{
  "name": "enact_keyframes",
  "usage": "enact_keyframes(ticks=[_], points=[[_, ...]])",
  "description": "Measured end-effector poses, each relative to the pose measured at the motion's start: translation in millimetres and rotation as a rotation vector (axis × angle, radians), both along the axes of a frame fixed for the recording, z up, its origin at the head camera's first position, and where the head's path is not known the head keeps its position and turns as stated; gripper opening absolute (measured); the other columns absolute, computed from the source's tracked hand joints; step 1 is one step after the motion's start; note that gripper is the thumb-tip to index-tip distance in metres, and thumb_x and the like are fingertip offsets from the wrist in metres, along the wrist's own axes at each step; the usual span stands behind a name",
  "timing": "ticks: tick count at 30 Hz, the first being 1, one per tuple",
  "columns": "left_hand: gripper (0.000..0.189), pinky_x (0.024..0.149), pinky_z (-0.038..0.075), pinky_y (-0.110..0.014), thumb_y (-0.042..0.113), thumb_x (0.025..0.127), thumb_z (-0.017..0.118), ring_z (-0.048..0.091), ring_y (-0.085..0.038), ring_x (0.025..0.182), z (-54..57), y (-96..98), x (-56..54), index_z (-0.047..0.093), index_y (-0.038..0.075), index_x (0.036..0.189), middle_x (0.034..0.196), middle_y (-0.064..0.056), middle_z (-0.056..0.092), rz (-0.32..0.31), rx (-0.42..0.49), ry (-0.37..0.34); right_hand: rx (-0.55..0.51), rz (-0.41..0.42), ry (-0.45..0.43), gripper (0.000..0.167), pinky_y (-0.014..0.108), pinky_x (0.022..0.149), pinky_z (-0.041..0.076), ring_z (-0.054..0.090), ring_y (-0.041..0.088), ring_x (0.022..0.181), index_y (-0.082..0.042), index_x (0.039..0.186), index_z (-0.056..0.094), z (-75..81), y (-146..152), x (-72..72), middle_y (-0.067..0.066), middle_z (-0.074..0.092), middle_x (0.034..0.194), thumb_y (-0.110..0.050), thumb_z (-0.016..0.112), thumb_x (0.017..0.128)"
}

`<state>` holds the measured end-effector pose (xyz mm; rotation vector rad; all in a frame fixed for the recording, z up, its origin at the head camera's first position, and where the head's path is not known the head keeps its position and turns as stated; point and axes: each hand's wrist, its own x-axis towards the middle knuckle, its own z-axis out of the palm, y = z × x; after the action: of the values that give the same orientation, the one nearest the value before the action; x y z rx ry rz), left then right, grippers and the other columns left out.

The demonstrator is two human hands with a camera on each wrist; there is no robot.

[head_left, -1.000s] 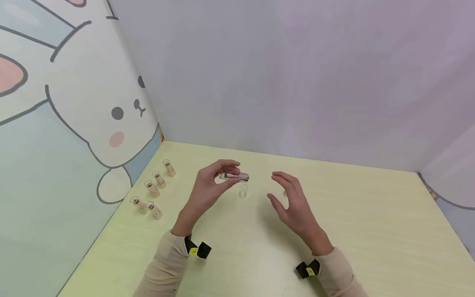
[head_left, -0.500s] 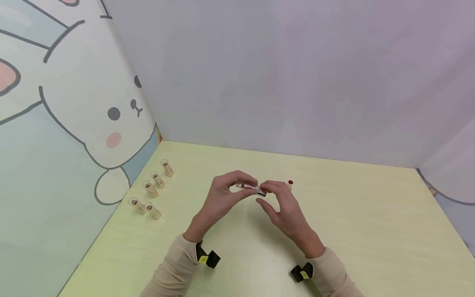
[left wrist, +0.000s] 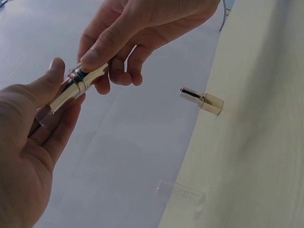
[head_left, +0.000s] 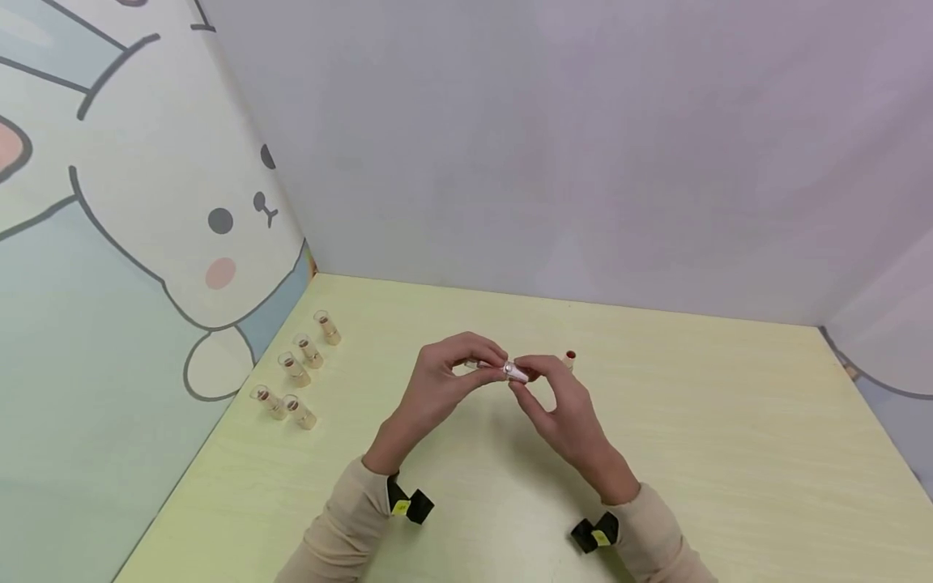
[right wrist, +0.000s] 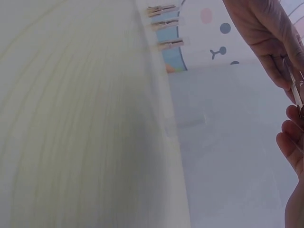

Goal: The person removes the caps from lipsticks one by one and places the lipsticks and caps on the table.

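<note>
Above the middle of the table, both hands meet at one lipstick [head_left: 517, 372], a shiny gold tube with a clear cap end. My left hand [head_left: 436, 380] grips its clear-capped end, seen close in the left wrist view, where the tube [left wrist: 71, 92] slants between the hands. The thumb and fingers of my right hand [head_left: 564, 401] pinch the gold base end. Behind the right hand an uncapped lipstick [left wrist: 209, 103] with a dark red tip stands upright on the table. A loose clear cap [left wrist: 183, 194] stands beside it in the left wrist view; in the head view the hands hide it.
Several lipsticks with clear caps [head_left: 295, 369] stand in a loose group at the table's left side, near the wall with the rabbit drawing [head_left: 182, 202]. A pale curtain-like backdrop [head_left: 547, 162] rises behind the light wooden table [head_left: 729, 421].
The left hand has moved right with the lipstick, and the right hand has come left to meet it. Its fingers, apart from the lipstick before, now pinch the base.
</note>
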<state>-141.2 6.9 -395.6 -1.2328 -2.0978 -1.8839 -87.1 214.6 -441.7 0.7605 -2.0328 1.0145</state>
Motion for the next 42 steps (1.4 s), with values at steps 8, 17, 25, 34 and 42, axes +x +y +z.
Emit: enact_keyframes(ticks=[8,17,25,34,42], points=[[0.015,0.08,0.061,-0.029,0.005,0.087,0.083,0.072,-0.015,0.1,2.1,-3.2,-1.8,0.08,0.011,0.101,0.108,-0.007,0.078,-0.014,-0.016,0.014,-0.102,0.009,-0.16,0.035,0.016,0.093,0.052,0.067,0.013,0.096,-0.002,0.125,0.065,3.4,0.2,4.3,0.008,0.073,0.113,0.004,0.075,0.092],[0.014,0.082,0.064,-0.031,0.004,0.087,0.083,0.075,-0.018,0.101,1.2,-3.6,-1.7,0.081,0.008,0.101,0.108,-0.011,0.079,0.004,0.009,0.069,-0.188,-0.004,-0.25,0.034,0.016,0.094,0.055,0.069,0.008,0.096,-0.004,0.12,0.067,9.8,-2.8,8.4,0.009,0.075,0.112,0.009,0.075,0.089],[0.014,0.082,0.065,-0.032,0.003,0.087,0.083,0.076,-0.02,0.1,3.2,-5.3,-2.4,0.081,0.006,0.101,0.108,-0.013,0.079,0.0,0.019,0.073,-0.233,0.045,-0.289,0.026,0.016,0.094,0.056,0.069,0.015,0.096,-0.002,0.12,0.067,9.5,-2.3,8.0,0.012,0.074,0.113,-0.001,0.073,0.096],[0.014,0.082,0.064,-0.03,0.002,0.087,0.082,0.075,-0.016,0.101,2.5,-6.5,-2.6,0.081,0.006,0.101,0.109,-0.012,0.079,-0.004,0.005,-0.017,-0.304,0.114,-0.354,0.029,0.017,0.096,0.056,0.068,0.008,0.103,0.0,0.122,0.065,9.6,-2.3,8.6,0.016,0.072,0.116,0.009,0.07,0.094],[0.012,0.078,0.063,-0.028,0.004,0.088,0.082,0.075,-0.017,0.1,0.5,-3.3,-1.7,0.082,0.007,0.1,0.108,-0.01,0.08,0.027,0.032,-0.045,-0.334,0.091,-0.288,0.029,0.017,0.095,0.057,0.069,0.007,0.1,0.002,0.119,0.066,6.9,-5.5,8.2,0.018,0.072,0.111,0.011,0.071,0.092]])
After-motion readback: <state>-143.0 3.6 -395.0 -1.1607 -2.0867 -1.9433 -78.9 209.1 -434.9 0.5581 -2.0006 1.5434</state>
